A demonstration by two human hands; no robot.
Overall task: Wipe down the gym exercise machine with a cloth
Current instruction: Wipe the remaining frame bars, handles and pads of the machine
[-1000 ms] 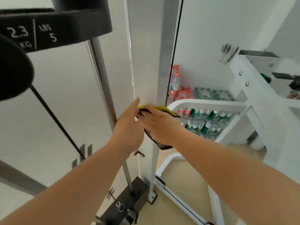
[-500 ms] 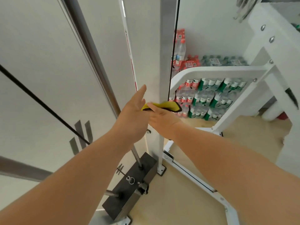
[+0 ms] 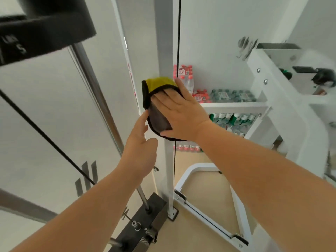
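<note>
Right hand (image 3: 181, 113): fingers straight and spread, palm flat, pressing the cloth (image 3: 158, 119) onto the white upright post (image 3: 164, 42), roughly mid-height. No curl round it, just pressure.

Left hand (image 3: 140, 142): fingers loose and mostly straight, holding nothing. The index tip looks to touch the cloth's left edge, but contact is hard to confirm from this angle.

Step in hand, I'd say: wiping the post, mid-stroke. The next move calls for steady flat pressure along the post while staying off the black cable (image 3: 179, 33), which runs just beside its right edge.

Cloth is soft and floppy, folded over: yellow face on top, grey under the hand, black stitched rim. Post is smooth painted metal, square section. Chrome guide rod (image 3: 94, 88) to its left is round and shiny. Dark weight stack (image 3: 156, 213) sits at the floor.
</note>
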